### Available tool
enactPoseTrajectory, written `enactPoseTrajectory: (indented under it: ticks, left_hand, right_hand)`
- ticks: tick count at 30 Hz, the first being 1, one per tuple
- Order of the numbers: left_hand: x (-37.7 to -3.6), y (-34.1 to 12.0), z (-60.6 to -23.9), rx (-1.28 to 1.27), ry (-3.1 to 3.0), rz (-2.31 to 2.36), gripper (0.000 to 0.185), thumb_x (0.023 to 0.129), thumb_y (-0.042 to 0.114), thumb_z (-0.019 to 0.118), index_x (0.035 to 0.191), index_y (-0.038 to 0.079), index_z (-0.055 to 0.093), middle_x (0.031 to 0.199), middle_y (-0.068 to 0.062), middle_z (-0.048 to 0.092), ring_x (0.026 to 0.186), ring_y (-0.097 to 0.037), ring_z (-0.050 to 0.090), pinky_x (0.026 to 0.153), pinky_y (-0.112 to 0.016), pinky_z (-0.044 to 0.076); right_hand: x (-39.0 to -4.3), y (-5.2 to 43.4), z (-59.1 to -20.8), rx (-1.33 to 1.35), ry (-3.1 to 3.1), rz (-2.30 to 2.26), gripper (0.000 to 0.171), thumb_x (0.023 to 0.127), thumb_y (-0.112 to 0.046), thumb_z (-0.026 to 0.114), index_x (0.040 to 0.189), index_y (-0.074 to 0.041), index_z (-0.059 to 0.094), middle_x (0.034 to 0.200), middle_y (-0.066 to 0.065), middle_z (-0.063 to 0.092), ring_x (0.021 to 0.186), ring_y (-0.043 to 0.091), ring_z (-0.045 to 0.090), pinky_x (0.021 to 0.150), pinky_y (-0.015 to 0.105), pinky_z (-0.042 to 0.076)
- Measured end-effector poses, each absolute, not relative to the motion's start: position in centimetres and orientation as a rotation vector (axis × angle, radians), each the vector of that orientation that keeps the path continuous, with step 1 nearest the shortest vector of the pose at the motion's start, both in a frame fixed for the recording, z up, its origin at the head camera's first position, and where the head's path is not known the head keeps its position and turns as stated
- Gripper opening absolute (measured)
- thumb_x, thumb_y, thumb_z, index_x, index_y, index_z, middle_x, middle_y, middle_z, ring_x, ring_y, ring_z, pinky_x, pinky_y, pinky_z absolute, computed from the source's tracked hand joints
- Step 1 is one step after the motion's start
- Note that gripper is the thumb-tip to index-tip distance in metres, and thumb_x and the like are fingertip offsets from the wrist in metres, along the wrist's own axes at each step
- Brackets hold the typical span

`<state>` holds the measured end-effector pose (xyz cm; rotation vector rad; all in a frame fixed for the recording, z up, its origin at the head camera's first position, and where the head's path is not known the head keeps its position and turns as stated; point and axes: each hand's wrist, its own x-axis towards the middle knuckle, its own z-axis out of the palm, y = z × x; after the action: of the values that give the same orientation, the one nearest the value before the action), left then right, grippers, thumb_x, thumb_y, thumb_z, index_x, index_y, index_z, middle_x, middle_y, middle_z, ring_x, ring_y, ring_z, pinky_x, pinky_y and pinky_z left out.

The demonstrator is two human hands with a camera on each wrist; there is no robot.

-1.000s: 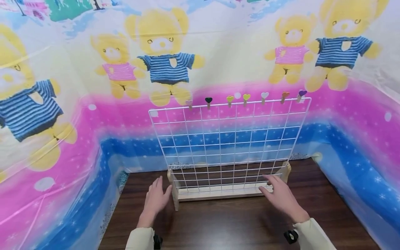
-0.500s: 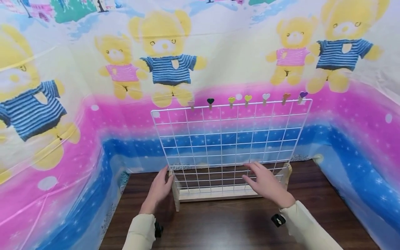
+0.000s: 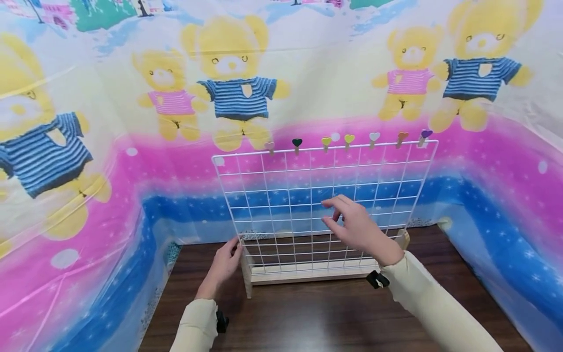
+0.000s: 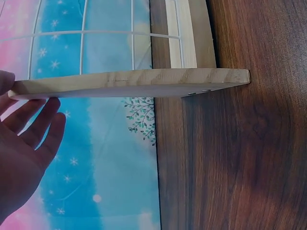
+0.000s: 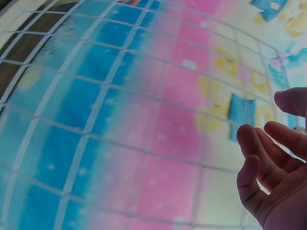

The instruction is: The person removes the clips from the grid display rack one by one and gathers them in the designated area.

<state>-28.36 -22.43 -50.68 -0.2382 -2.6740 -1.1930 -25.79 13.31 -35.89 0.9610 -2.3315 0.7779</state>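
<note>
A white wire grid panel (image 3: 323, 205) is seen standing upright in a pale wooden slotted base (image 3: 308, 275) at the centre of the head view, on a dark brown wooden table (image 3: 334, 322). Small heart-topped wooden clips (image 3: 347, 140) are ranged along the panel's top wire, right of centre.

The left hand (image 3: 223, 266) is placed at the base's left end upright (image 4: 129, 84); its fingers are loosely extended alongside the wood, nothing being clasped. The right hand (image 3: 356, 226) is raised before the middle rows of the grid, fingers relaxed and slightly bent, empty; contact with the wire cannot be confirmed.

Risk noted: the panel is judged tall and light on a narrow base. A push from the right hand could tip it backward toward the bear-printed plastic sheet (image 3: 132, 146), since the base is only lightly steadied on one side.
</note>
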Motion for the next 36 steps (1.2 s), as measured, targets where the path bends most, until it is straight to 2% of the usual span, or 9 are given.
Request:
enactPoseTrajectory:
  ticks: [5, 14, 24, 28, 32, 35, 36]
  left_hand:
    - [-28.3, -22.6, -50.6, -0.235, -2.672, -1.257, 0.041, 0.099, 0.012, 0.050, 0.139, 0.006, 0.047, 0.120, -0.020, 0.059, 0.104, -0.031, 0.058, 0.080, -0.045, 0.048]
    - [-28.4, -22.7, -50.7, -0.221, -2.656, -1.359, 0.040, 0.100, 0.012, 0.049, 0.139, 0.008, 0.047, 0.121, -0.020, 0.059, 0.108, -0.033, 0.057, 0.085, -0.048, 0.047]
    - [-28.3, -23.0, -50.8, -0.196, -2.670, -1.399, 0.042, 0.100, 0.014, 0.049, 0.142, 0.011, 0.045, 0.127, -0.022, 0.055, 0.112, -0.034, 0.055, 0.088, -0.049, 0.046]
    - [-28.4, -23.1, -51.0, -0.203, -2.682, -1.415, 0.042, 0.100, 0.015, 0.049, 0.142, 0.011, 0.044, 0.127, -0.022, 0.055, 0.112, -0.034, 0.054, 0.088, -0.049, 0.046]
    - [-28.6, -23.2, -51.2, -0.204, -2.689, -1.426, 0.043, 0.100, 0.016, 0.048, 0.143, 0.013, 0.044, 0.129, -0.021, 0.054, 0.113, -0.034, 0.054, 0.088, -0.048, 0.046]
    - [-28.6, -23.3, -51.2, -0.191, -2.679, -1.449, 0.043, 0.100, 0.016, 0.049, 0.143, 0.014, 0.044, 0.128, -0.020, 0.055, 0.113, -0.033, 0.054, 0.088, -0.048, 0.046]
    - [-28.6, -23.3, -51.2, -0.190, -2.676, -1.458, 0.043, 0.100, 0.016, 0.049, 0.143, 0.013, 0.044, 0.127, -0.020, 0.055, 0.113, -0.033, 0.054, 0.088, -0.048, 0.046]
  right_hand:
    - [-25.9, 12.0, -33.2, 1.003, -2.246, 0.791, 0.030, 0.087, -0.013, 0.069, 0.114, -0.003, 0.064, 0.096, 0.003, 0.061, 0.064, 0.006, 0.050, 0.057, 0.024, 0.047]
    - [-26.2, 9.7, -27.5, 1.085, -2.130, 0.781, 0.025, 0.087, -0.010, 0.069, 0.110, -0.001, 0.066, 0.096, 0.008, 0.063, 0.061, 0.010, 0.053, 0.056, 0.025, 0.048]
    - [-27.8, 6.8, -23.4, 1.058, -2.173, 0.764, 0.025, 0.088, -0.013, 0.069, 0.111, -0.003, 0.066, 0.096, 0.006, 0.062, 0.060, 0.010, 0.052, 0.060, 0.023, 0.047]
    - [-28.3, 5.8, -22.4, 1.024, -2.237, 0.733, 0.029, 0.088, -0.015, 0.068, 0.115, -0.004, 0.065, 0.104, 0.006, 0.061, 0.067, 0.014, 0.053, 0.065, 0.023, 0.048]
    - [-28.7, 5.0, -21.6, 0.997, -2.300, 0.686, 0.034, 0.089, -0.017, 0.068, 0.120, -0.004, 0.063, 0.115, 0.007, 0.060, 0.095, 0.018, 0.058, 0.084, 0.027, 0.048]
    - [-29.0, 4.3, -21.1, 0.984, -2.354, 0.647, 0.038, 0.090, -0.020, 0.067, 0.124, -0.005, 0.061, 0.120, 0.008, 0.060, 0.113, 0.020, 0.054, 0.095, 0.030, 0.043]
    - [-29.1, 4.1, -20.9, 0.979, -2.373, 0.640, 0.039, 0.090, -0.020, 0.066, 0.125, -0.005, 0.061, 0.120, 0.008, 0.060, 0.114, 0.021, 0.054, 0.097, 0.031, 0.043]
